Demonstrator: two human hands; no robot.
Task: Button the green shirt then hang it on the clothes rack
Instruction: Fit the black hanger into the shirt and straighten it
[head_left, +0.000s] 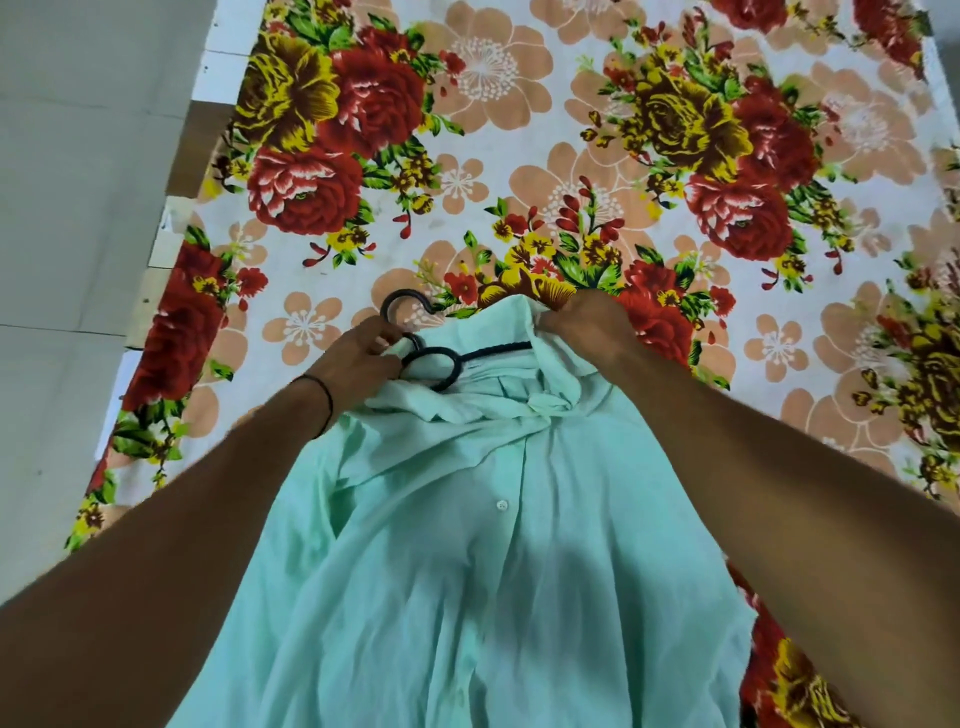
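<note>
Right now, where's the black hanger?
Head view, just left of centre: the black hanger sits at the collar of the green shirt, gripped by the left hand, hook over the floral sheet.

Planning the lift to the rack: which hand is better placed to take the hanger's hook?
Left. The left hand grips the hanger beside its hook; the right hand holds the collar of the green shirt.

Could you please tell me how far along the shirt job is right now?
Done, it seems: the shirt front lies closed on the bed sheet, one button showing. In hand: the left hand holds the hanger at the collar while the right hand grips the collar. Left: seating the hanger and hanging the shirt; no rack is in view.
</note>
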